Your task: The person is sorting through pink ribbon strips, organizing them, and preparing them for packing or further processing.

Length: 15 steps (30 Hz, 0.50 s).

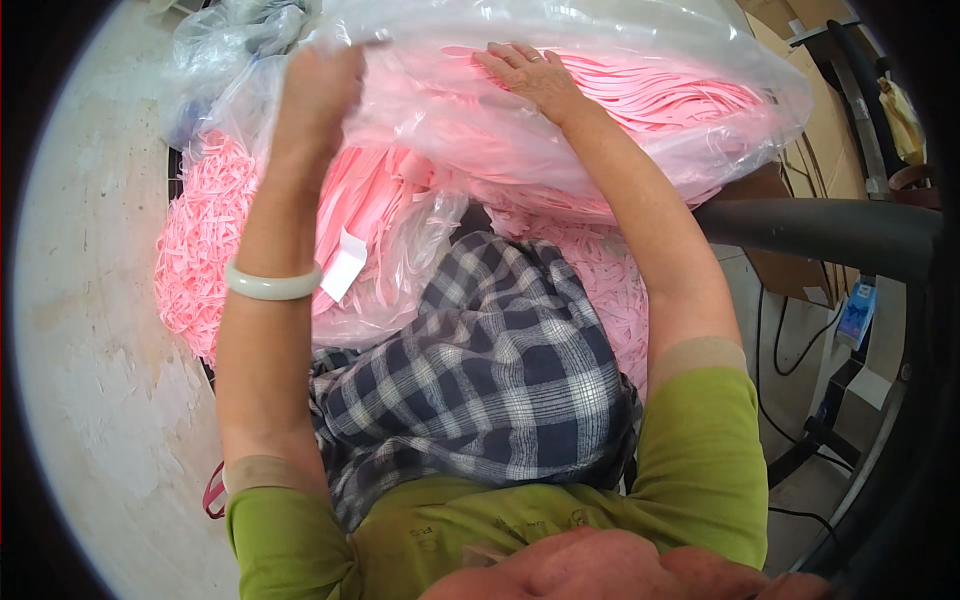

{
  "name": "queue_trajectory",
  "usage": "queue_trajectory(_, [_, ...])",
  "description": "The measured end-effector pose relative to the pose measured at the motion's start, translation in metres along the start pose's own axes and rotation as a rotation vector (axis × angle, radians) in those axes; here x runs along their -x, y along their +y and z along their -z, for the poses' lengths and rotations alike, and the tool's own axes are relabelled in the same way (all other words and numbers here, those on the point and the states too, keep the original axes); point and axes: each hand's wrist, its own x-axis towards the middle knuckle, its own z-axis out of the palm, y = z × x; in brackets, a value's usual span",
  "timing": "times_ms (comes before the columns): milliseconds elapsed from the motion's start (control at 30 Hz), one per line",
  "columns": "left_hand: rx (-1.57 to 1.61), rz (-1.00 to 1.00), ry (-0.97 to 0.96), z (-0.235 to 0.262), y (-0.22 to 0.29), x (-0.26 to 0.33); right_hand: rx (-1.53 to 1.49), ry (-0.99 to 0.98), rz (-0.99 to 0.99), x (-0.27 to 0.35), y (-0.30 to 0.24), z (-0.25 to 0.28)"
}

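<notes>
A big clear plastic bag stuffed with pink strips lies across my lap, over my checked trousers. My left hand is closed on a gathered fold of the bag's plastic at its upper left. My right hand lies flat on top of the bag with its fingers spread, pressing on the plastic. A pale bangle sits on my left forearm. A white tag hangs from the bag's lower side.
A loose heap of pink strips lies on the pale concrete floor at my left. Another crumpled plastic bag is at the top left. Brown cardboard, a dark padded bar and cables stand at my right.
</notes>
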Motion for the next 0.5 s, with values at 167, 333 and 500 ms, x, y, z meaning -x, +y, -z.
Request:
queue_trajectory(167, [0.085, -0.328, -0.1, -0.02, 0.1, 0.031, 0.158, 0.228, 0.047, -0.004, 0.008, 0.011])
queue_trajectory(333, [1.39, -0.28, -1.075, -0.044, 0.092, 0.024, 0.239, 0.274, 0.204, 0.005, 0.011, 0.0])
queue_trajectory(500, [0.018, -0.414, -0.018, -0.046, 0.099, 0.041, 0.175, 0.223, 0.182, 0.015, -0.002, -0.024])
